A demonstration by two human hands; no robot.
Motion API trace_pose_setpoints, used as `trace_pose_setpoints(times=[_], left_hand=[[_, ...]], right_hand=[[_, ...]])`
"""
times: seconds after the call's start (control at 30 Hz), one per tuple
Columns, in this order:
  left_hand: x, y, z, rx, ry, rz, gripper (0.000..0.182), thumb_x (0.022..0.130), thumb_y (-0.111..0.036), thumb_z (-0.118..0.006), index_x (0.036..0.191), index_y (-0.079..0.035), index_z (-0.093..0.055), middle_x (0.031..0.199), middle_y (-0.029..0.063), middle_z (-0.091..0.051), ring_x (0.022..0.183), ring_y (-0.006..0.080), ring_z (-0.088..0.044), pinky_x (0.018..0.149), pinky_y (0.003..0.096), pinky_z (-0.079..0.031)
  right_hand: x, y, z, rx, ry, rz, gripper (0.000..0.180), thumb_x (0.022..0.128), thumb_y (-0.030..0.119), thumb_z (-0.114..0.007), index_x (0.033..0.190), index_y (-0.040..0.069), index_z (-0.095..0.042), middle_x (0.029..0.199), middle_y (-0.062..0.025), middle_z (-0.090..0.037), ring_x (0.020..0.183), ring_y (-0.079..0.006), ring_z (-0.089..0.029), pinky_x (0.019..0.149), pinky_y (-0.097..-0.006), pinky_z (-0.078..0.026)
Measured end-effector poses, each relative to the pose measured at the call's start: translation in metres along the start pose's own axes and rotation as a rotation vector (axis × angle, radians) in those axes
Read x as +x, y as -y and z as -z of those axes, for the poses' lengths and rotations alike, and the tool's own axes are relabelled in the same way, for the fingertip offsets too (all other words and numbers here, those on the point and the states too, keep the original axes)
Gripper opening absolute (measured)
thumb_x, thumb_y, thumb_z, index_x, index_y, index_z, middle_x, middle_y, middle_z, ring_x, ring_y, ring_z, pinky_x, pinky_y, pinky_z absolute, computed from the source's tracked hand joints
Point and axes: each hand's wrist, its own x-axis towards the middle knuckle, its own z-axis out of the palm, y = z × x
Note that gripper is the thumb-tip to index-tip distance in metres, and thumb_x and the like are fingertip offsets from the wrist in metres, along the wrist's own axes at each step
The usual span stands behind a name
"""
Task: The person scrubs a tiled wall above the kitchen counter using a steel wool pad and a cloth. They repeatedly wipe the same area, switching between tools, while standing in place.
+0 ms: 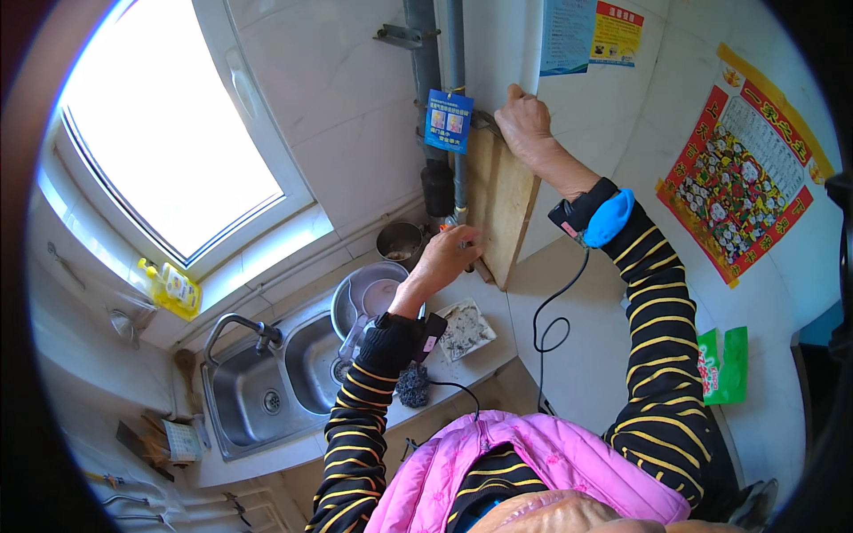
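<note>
A tall wooden board (506, 206) stands upright against the wall, beside grey pipes (455, 40) with a blue printed tag (448, 121) hung on them. At the board's top edge is my right hand (523, 123), fingers curled; whether it grips the board or a dark strap-like piece there cannot be told. My left hand (443, 256) is lower, near the pipe valve and the board's lower left edge, its fingers bent; what they touch is partly hidden. A metal pot (400, 241) sits behind my left hand, and a white tray with dark bits (466, 330) lies in front of the board.
A double stainless steel sink (250, 426) with a faucet (230, 321) is at the left. Basins (346, 300) rest at its right bowl. A dark scouring pad (412, 385) lies by the counter's edge. A yellow soap bottle (174, 288) stands on the window sill. Cables hang from both wrists.
</note>
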Motion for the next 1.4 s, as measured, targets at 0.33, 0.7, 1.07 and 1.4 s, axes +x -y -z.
trace_pose_setpoints(times=[0.33,0.7,1.07,1.4], left_hand=[[0.008,0.000,0.016,-0.083,-0.004,0.037,0.028,0.088,-0.014,-0.062,0.113,0.001,-0.062,0.091,0.0092,-0.066,0.073,0.0147,-0.064,0.070,0.0293,-0.052],[0.082,-0.050,0.035,-0.238,-0.101,-0.072,0.023,0.094,-0.019,-0.055,0.105,-0.002,-0.065,0.088,0.0029,-0.066,0.072,0.0094,-0.061,0.066,0.0237,-0.048],[0.176,-0.092,0.018,-0.069,-0.301,-0.186,0.025,0.093,-0.022,-0.057,0.102,0.000,-0.064,0.081,0.0052,-0.065,0.071,0.0120,-0.061,0.068,0.0260,-0.048],[0.206,-0.092,0.013,0.114,-0.430,-0.204,0.026,0.092,-0.025,-0.059,0.089,0.000,-0.059,0.076,0.0074,-0.061,0.070,0.0136,-0.058,0.068,0.0286,-0.046]], right_hand=[[-0.031,-0.019,0.015,0.099,0.089,0.099,0.014,0.072,0.009,-0.067,0.083,0.008,-0.075,0.091,-0.0107,-0.062,0.079,-0.0248,-0.069,0.057,-0.0337,-0.054],[-0.114,-0.134,-0.009,0.745,0.205,-0.275,0.021,0.077,0.017,-0.067,0.096,0.016,-0.075,0.090,-0.0170,-0.063,0.084,-0.0309,-0.065,0.076,-0.0394,-0.052],[-0.155,-0.232,-0.070,1.480,0.117,-0.931,0.044,0.084,0.028,-0.067,0.118,-0.001,-0.063,0.089,-0.0075,-0.068,0.072,-0.0135,-0.064,0.058,-0.0265,-0.052],[-0.106,-0.262,-0.105,1.770,-0.135,-0.944,0.043,0.088,0.029,-0.067,0.123,0.004,-0.061,0.095,-0.0056,-0.067,0.077,-0.0126,-0.065,0.066,-0.0271,-0.054]])
